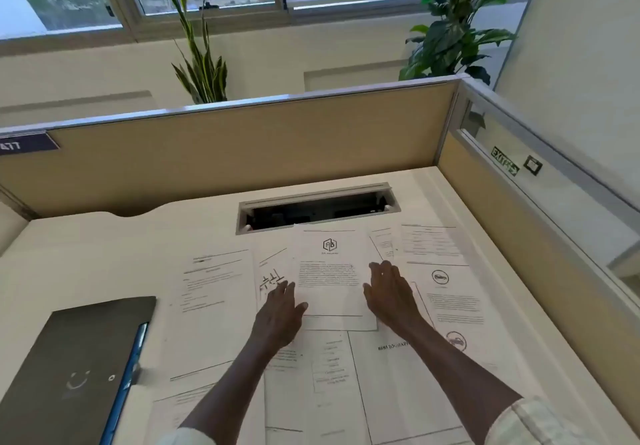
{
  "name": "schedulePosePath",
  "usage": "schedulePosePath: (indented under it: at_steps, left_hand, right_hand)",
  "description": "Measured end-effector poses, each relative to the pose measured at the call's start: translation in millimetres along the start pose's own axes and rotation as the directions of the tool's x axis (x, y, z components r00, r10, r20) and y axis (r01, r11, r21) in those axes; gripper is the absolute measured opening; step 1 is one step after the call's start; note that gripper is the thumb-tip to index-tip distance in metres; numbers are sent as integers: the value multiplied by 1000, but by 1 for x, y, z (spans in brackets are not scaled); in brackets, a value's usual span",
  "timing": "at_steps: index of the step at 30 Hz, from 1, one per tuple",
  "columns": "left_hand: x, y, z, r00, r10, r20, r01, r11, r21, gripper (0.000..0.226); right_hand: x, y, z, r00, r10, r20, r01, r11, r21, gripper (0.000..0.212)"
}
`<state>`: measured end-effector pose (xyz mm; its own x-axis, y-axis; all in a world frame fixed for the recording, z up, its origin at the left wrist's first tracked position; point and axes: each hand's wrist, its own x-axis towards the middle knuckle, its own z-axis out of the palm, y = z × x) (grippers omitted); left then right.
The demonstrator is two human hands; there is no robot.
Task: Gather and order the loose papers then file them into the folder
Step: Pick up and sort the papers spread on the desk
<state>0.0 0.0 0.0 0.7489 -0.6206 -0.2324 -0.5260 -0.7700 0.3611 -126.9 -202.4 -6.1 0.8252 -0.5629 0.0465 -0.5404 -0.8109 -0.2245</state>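
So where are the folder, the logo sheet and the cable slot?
folder [69, 368]: head view, on its dark cover.
logo sheet [330, 257]: head view, just below the logo.
cable slot [317, 211]: head view, in its dark opening.

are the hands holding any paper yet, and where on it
Nothing is gripped. Both hands lie flat with straight fingers at the logo sheet: left hand at its left edge, right hand at its right edge.
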Motion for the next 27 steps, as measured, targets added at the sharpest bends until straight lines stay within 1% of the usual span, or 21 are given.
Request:
schedulePosePath:
  at_steps: [3, 5, 8, 11, 13, 15, 18, 20, 21, 24, 27]
  left_hand:
    - [0, 1, 11, 996, -32, 77, 33, 999, -5, 62]
    - [-1, 2, 18, 992, -38, 123, 38, 999, 1, 60]
    - [-2, 1, 27, 993, -19, 121, 18, 1000, 12, 57]
    - [-2, 1, 32, 993, -28, 113, 26, 999, 21, 62]
    - [-1, 0, 35, 993, -33, 109, 31, 999, 24, 65]
    - [-1, 0, 38, 995, -36, 90, 34, 999, 15, 65]
    - [-2, 0, 41, 997, -42, 71, 42, 999, -1, 64]
    - [-3, 1, 42, 997, -36, 63, 37, 999, -10, 64]
    - [-4, 1, 42, 998, -33, 62, 33, 999, -10, 63]
    - [-5, -1, 42, 998, -19, 59, 20, 1000, -13, 65]
    - [-2, -5, 38, 995, 0, 98, 2, 1000, -19, 70]
  right_hand:
    - [-3, -1, 9, 988, 105, 110, -113, 992, 65, 41]
    - [-4, -3, 15, 963, 188, 194, -213, 969, 122, 45]
    - [-1, -8, 22, 945, 247, 214, -283, 945, 163, 59]
    - [3, -14, 25, 930, 289, 225, -331, 927, 175, 74]
    - [7, -17, 26, 912, 329, 246, -380, 903, 201, 76]
    - [11, -20, 27, 889, 366, 275, -433, 867, 246, 72]
    - [15, -20, 28, 847, 411, 337, -516, 787, 338, 57]
    - [16, -19, 28, 830, 420, 367, -547, 740, 392, 50]
    - [15, -19, 28, 829, 417, 372, -551, 721, 420, 43]
    - [11, -20, 27, 853, 389, 349, -520, 693, 499, 16]
    - [6, -19, 22, 875, 367, 316, -484, 681, 550, 13]
